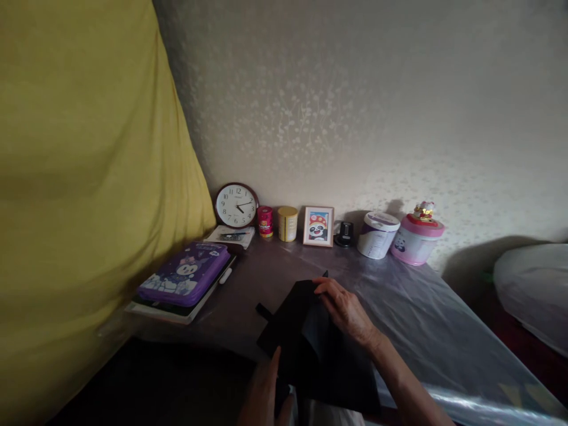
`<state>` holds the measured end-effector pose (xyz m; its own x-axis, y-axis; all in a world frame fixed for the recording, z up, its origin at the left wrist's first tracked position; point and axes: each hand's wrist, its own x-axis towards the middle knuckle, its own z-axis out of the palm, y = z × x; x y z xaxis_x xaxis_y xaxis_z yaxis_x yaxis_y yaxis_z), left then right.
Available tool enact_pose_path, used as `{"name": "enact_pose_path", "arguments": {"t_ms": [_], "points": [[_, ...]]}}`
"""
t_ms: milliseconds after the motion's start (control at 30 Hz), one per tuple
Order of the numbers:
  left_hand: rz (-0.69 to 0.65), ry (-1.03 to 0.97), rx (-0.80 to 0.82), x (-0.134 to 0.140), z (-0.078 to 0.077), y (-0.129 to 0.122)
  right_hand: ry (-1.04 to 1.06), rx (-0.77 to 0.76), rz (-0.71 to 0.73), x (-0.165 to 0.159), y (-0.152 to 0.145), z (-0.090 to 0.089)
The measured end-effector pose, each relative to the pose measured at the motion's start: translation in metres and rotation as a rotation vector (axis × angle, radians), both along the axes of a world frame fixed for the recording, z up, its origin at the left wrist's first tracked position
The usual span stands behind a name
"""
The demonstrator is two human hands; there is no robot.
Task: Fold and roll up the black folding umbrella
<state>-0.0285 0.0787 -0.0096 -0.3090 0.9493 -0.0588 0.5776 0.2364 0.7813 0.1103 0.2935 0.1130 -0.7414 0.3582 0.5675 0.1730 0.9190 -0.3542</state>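
A black, flat, foldable case (288, 331) with a short strap tab (264, 312) on its left side is tilted over the table's near edge; its exact kind is unclear. My right hand (344, 307) pinches its upper right edge, with the fingers bent over the top. A small dark tip (325, 274) pokes out just beyond those fingers. At the lower left edge, my left hand (264, 390) grips the case, one finger stretched along its surface. That hand is dim and partly cut off by the frame. The inside of the case is too dark to make out.
On the plastic-covered table (399, 319), a purple pencil case (186, 275) lies on books at left. Along the wall stand a clock (236, 205), red can (265, 222), yellow can (288, 225), panda picture (318, 226), black object (345, 234) and two tubs (378, 235). Yellow curtain (89, 177) hangs left.
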Motion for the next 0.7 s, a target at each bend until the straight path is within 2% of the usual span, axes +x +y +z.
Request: {"name": "enact_pose_path", "arguments": {"t_ms": [167,300,500,700], "points": [[-0.028,0.046,-0.069,0.002,0.007,0.001,0.016,0.029,-0.026,-0.032,-0.002,-0.006],[0.013,0.100,-0.090,0.006,0.008,0.002,-0.053,0.064,-0.055,-0.050,-0.005,-0.013],[0.027,0.174,-0.105,0.009,0.001,0.003,-0.152,0.130,-0.087,-0.061,-0.009,-0.025],[0.015,0.198,-0.079,0.009,0.002,0.003,-0.170,0.207,-0.127,-0.067,-0.016,-0.038]]}}
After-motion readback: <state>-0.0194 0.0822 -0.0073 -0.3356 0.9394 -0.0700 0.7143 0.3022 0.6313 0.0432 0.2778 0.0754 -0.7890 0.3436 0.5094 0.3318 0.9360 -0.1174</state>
